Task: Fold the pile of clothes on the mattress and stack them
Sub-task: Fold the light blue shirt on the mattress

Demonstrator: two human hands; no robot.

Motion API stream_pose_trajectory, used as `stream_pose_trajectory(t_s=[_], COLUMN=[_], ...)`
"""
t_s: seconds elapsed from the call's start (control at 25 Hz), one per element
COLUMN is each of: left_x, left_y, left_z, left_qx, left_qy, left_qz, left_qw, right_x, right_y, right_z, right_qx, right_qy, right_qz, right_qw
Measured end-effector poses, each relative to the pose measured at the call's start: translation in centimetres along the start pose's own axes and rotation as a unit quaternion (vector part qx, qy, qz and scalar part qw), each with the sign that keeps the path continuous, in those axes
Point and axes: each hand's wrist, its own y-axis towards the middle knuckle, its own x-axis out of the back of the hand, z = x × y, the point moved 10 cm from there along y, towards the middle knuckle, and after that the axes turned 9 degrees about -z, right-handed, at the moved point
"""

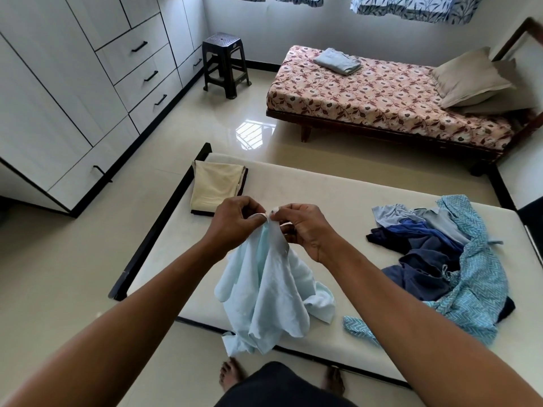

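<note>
I observed left hand (235, 221) and right hand (305, 229) both pinching the crumpled pale-blue cloth garment (273, 289) above the cream rectangular mattress (338, 195).

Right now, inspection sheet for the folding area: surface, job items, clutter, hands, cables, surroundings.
Surface: white mattress on a low black frame, on a glossy tiled floor.
Job's things: pale blue garment held up, its lower part draped over the mattress's near edge; unfolded pile of blue clothes on the right; folded cream cloth at the far left corner, a dark layer under it.
Clutter: nothing seen.
Hands: left hand and right hand both pinch the garment's top edge, close together.
Cables: nothing seen.
Surroundings: black plastic stool, white drawer wardrobe, floral-sheeted bed bearing a folded grey cloth and beige pillows.
</note>
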Motion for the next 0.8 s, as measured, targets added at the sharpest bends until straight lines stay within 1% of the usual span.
stream_pose_trajectory(t_s=[0.08, 0.16, 0.24, 0.32, 0.4, 0.56, 0.68, 0.8], left_x=[-0.3, -0.9, -1.6, -2.0, -2.1, -1.9, -2.4, -2.4], left_y=[-0.4, -0.9, -1.6, -2.2, -2.5, -2.7, -3.0, -3.1], left_z=[1.0, 2.2, 2.8, 3.3, 4.0, 5.2, 4.8, 4.3], left_qx=[0.069, 0.148, 0.206, 0.251, 0.287, 0.312, 0.297, 0.282], left_qy=[-0.075, -0.166, -0.226, -0.252, -0.245, -0.210, -0.181, -0.172], left_qz=[0.003, 0.019, 0.033, 0.037, 0.026, 0.003, 0.019, 0.001], left_qw=[0.995, 0.975, 0.951, 0.934, 0.926, 0.927, 0.937, 0.944], right_x=[-0.1, 0.0, 0.2, 0.3, 0.5, 0.9, 0.8, 0.8], right_y=[0.0, -0.1, -0.2, -0.5, -0.7, -1.3, -1.7, -1.8], right_z=[0.1, 0.1, 0.1, 0.1, -0.2, -0.6, -0.5, -0.3], right_qx=[0.013, 0.025, 0.037, 0.042, 0.045, 0.059, 0.072, 0.087], right_qy=[-0.001, -0.013, -0.030, -0.042, -0.052, -0.072, -0.080, -0.087], right_qz=[-0.003, -0.010, -0.011, -0.008, -0.009, -0.018, -0.016, -0.018], right_qw=[1.000, 1.000, 0.999, 0.998, 0.998, 0.996, 0.994, 0.992])
